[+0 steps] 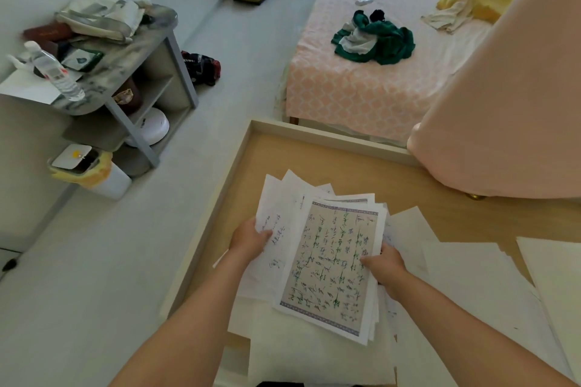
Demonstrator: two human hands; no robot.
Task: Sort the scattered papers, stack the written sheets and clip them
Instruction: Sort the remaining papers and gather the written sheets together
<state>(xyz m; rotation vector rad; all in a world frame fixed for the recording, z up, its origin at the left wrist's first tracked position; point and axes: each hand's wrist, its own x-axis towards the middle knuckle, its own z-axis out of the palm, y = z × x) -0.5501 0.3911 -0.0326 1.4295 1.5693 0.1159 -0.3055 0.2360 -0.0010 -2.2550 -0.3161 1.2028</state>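
My left hand (251, 240), right hand (385, 267) grip written sheets (333, 261), stack ragged. Blank sheets (471, 280) aside on counter (314, 160). Squaring, clipping left; clip perhaps hidden.

Nothing is legible. The top sheet (330, 264), lower centre of the frame, carries columns of green and dark handwritten characters. The sheet beneath it (276, 231) bears handwriting too, equally blurred.

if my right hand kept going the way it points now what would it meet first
The right hand grips the stack of sheets, thumb lying leftward on the bordered top sheet. Going on that way, it would slide across that sheet and probably meet the left hand at the far edge.
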